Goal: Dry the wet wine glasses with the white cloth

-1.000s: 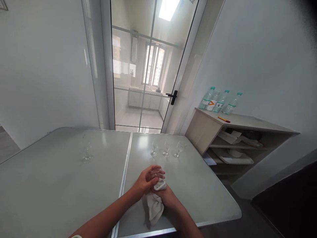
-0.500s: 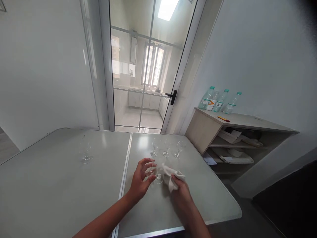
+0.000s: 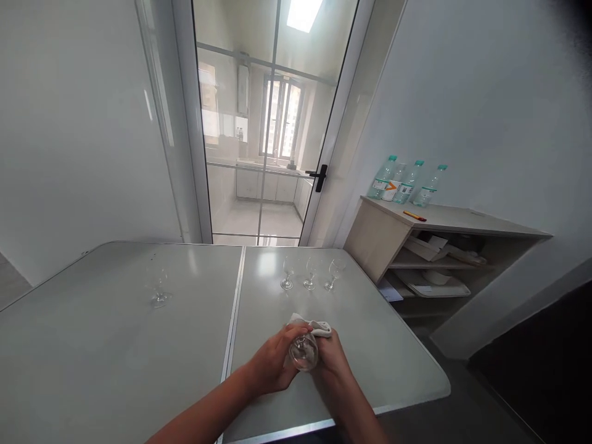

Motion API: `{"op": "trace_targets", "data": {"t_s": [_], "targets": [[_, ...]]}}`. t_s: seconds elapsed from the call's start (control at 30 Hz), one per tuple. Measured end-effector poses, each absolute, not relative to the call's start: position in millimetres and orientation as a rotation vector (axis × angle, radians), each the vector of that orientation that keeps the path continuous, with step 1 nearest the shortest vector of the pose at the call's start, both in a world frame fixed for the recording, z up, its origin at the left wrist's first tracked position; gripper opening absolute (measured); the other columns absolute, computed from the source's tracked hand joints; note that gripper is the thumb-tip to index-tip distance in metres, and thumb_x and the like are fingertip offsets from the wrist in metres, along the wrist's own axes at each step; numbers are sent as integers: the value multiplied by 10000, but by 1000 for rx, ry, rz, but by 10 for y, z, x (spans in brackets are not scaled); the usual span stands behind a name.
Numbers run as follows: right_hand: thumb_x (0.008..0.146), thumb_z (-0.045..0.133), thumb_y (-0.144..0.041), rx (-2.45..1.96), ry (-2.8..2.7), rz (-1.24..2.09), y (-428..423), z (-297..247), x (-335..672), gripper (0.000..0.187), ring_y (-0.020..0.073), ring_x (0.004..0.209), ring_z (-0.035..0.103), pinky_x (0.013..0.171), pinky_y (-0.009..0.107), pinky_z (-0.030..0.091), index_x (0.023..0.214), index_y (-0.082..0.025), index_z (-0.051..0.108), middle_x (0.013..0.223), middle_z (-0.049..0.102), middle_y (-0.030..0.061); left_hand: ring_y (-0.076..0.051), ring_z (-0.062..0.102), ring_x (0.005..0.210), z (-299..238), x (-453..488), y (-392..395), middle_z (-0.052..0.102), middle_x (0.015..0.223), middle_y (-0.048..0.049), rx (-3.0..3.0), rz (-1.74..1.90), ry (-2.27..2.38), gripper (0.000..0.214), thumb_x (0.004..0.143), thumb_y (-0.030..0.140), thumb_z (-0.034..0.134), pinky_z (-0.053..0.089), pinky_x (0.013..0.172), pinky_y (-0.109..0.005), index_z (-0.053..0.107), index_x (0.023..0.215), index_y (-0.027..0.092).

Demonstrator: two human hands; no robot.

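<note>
A clear stemmed glass [image 3: 304, 353] is gripped by my left hand [image 3: 277, 359], its fingers curled over the side. The glass is tilted, with a round end facing me. My right hand [image 3: 332, 354] holds a white cloth [image 3: 319, 328] at the far side of the glass, and the two hands are close together. Part of the cloth is hidden behind the glass and my fingers. Beyond my hands, three more stemmed glasses stand upright in a row: the left one [image 3: 287, 282], the middle one [image 3: 309, 282] and the right one [image 3: 330, 283].
Another stemmed glass [image 3: 160, 298] stands on the left part of the grey table [image 3: 115, 364], past the metal seam [image 3: 234, 302]. A wooden shelf unit [image 3: 377, 237] adjoins the table's right side, with plastic bottles [image 3: 406, 185] and a yellow-red pen [image 3: 414, 216] on top. Behind is a glass door [image 3: 259, 209].
My left hand has turned the glass and brought it nearer to me. The cloth in my right hand has moved left, from beside the glass to against it.
</note>
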State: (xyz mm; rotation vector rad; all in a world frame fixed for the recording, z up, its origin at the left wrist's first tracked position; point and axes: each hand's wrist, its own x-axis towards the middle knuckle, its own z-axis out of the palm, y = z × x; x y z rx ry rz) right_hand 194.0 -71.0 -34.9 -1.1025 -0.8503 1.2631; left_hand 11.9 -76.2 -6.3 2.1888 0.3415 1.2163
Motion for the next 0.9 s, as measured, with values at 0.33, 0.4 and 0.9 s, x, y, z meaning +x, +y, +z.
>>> {"op": "trace_targets", "data": {"t_s": [0.33,0.4,0.9], "targets": [[790,702,-240,-1094,-1303,759,-1002,16,2031,107,240,999,638,850,317,489,866,-201,637,1141,664,87,-262,640,1240,-66,181,-635,610,1340,-97,1501,1444,822,521,884,322,736,529,1084,-487,480,1334,264],[772,666,-167,-1078,-1585,704,-1034,89,1995,79,250,1080,627,926,320,472,841,-200,649,1186,649,94,-263,642,1250,-40,168,-611,631,1337,-94,1491,1440,856,512,884,335,735,490,1122,-481,492,1328,261],[647,575,-12,-1757,-2544,349,-1219,157,1784,817,226,791,732,723,300,469,1400,-330,562,1475,571,76,-304,662,1225,-67,220,-574,658,1323,-97,1680,1304,909,564,801,279,783,508,1049,-474,545,1312,268]]}}
